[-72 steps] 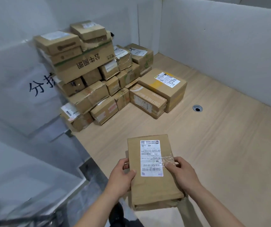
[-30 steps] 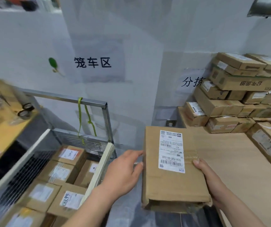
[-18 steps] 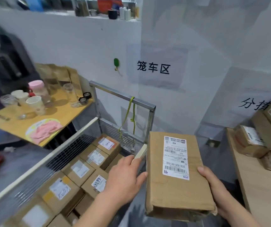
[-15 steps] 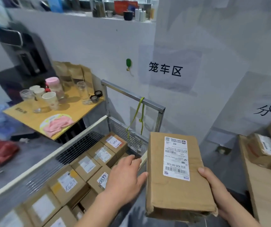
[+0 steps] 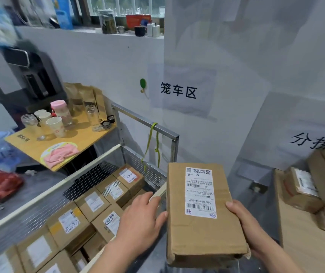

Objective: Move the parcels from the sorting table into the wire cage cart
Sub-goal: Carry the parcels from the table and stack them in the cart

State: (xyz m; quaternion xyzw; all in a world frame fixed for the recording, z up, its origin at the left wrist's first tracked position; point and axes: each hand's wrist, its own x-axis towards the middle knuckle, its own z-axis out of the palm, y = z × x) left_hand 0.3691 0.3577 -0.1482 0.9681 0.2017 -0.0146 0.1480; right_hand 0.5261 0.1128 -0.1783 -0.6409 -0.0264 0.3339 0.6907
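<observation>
The metal wire cage cart [image 5: 118, 170] at lower left contains labelled brown cardboard parcels [image 5: 96, 203]. The light wooden sorting table [image 5: 303, 249] at right carries further stacked cartons [image 5: 313, 180]. A flat brown cardboard parcel with a white shipping label [image 5: 203, 213] is held in the air just right of the cart's near rim. The right hand [image 5: 244, 223] grips its right edge, thumb on top; the left hand [image 5: 142, 219] lies flat-fingered against its left edge, apparently only touching.

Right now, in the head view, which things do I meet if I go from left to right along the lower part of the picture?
wire cage cart with parcels inside → left hand → held parcel → right hand → sorting table with stacked parcels
</observation>
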